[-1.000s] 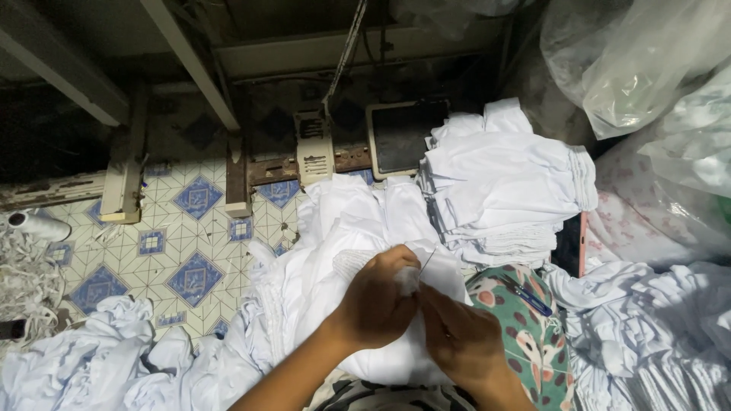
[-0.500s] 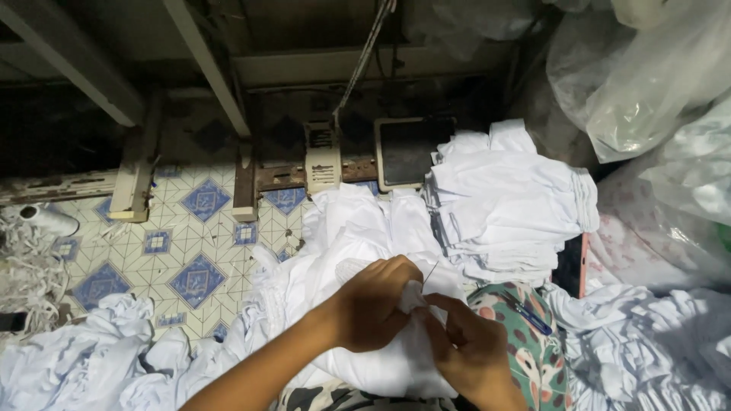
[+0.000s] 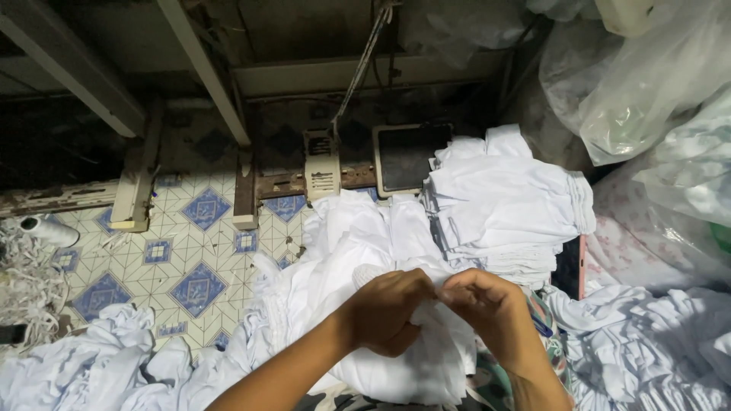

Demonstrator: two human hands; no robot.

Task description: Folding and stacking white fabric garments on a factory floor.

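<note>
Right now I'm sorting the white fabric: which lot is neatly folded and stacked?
The folded stack right of the hands, beside the dark pedal. The heap on the tiled floor and the garment in both hands are crumpled.

we are seeing dim, uneven light: white cloth (image 3: 365, 251) is glowing near overexposure, the upper frame is sinking into shadow, edges are bending slightly.
</note>
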